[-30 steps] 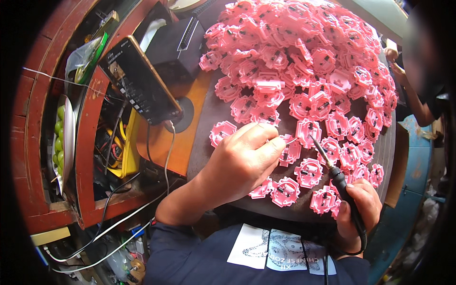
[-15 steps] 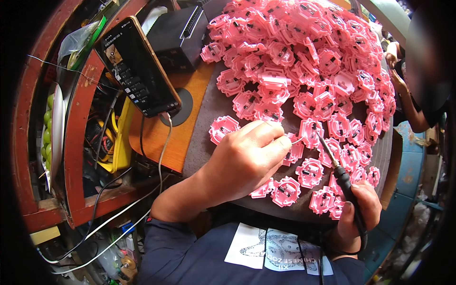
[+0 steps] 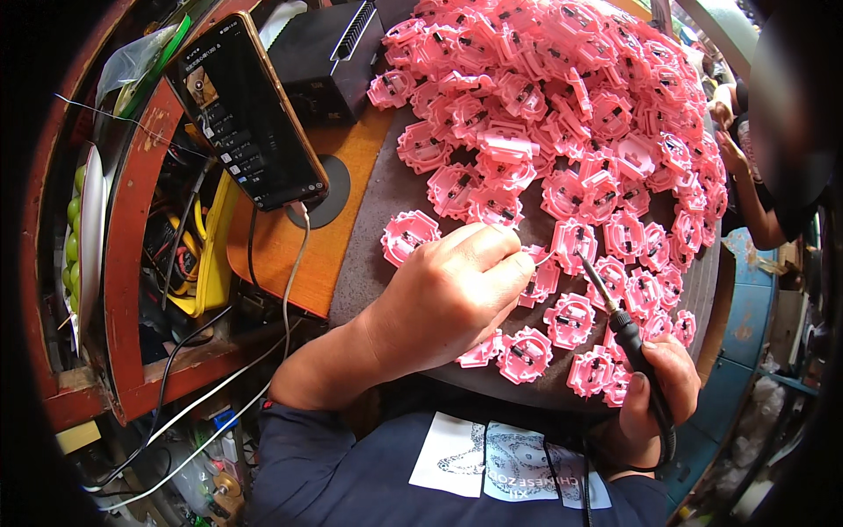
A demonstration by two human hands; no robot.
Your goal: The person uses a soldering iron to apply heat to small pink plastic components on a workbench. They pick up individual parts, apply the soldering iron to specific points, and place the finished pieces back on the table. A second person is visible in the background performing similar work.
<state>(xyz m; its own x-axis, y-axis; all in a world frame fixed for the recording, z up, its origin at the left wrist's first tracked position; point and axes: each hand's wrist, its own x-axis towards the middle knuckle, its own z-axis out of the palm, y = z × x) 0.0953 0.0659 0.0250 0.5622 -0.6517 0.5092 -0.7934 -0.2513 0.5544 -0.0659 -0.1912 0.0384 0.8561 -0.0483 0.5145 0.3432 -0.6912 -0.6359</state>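
Note:
My right hand [image 3: 663, 386] grips a black-handled soldering iron [image 3: 630, 334], its bare metal tip pointing up and left at a pink plastic housing [image 3: 569, 230] with small dark parts inside. The tip overlaps this housing's lower right; whether it touches cannot be told. Closed in a pinch, my left hand [image 3: 461, 290] holds a thin silvery solder wire [image 3: 546, 258], whose end reaches toward the same housing. Most of the wire is hidden by my fingers. Similar pink housings lie close around both hands, among them one [image 3: 524, 355] below my left hand.
A large heap of pink housings [image 3: 544, 88] covers the far side of the dark table [image 3: 364, 255]. At left stand a phone [image 3: 250, 114] with a charging cable, a black box [image 3: 320, 66] and a yellow bin [image 3: 215, 250]. Another person's arm [image 3: 746, 180] shows at far right.
The iron's tip has shifted slightly left and down, onto the lower right of the housing. My left hand keeps its pinch. The whole view has slid a little.

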